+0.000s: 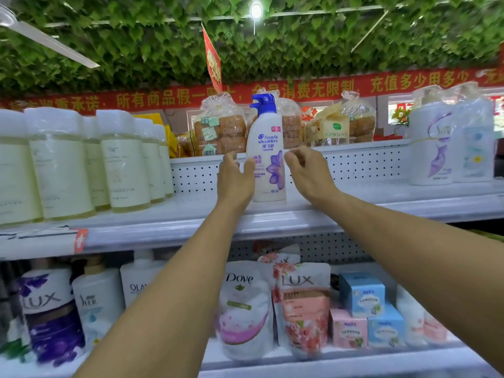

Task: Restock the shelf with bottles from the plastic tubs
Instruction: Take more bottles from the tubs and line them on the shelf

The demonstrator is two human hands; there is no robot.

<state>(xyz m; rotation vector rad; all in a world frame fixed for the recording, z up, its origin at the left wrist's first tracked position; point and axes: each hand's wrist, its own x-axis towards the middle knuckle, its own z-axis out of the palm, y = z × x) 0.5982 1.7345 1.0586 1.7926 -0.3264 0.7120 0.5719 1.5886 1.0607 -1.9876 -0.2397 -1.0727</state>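
Upper shelf (pixel 272 214), spanning the middle of the frame, white with a perforated back panel. At left, a row of pale yellow bottles (pixel 120 159); at far right, white bottles (pixel 433 143); between them a wide bare gap. In that gap, centre frame, stands the shampoo bottle (pixel 266 156), upright, blue pump on top, label facing out. Left hand (pixel 236 177): fingers loosely curved, touching the bottle's left side, not closed around it. Right hand (pixel 305 167): fingers loosely curled just beside the bottle's right edge, gripping nothing. Risk: the bottle is tall, narrow-based and unsupported by neighbours; a brush from either hand could tip it sideways or off the front lip.
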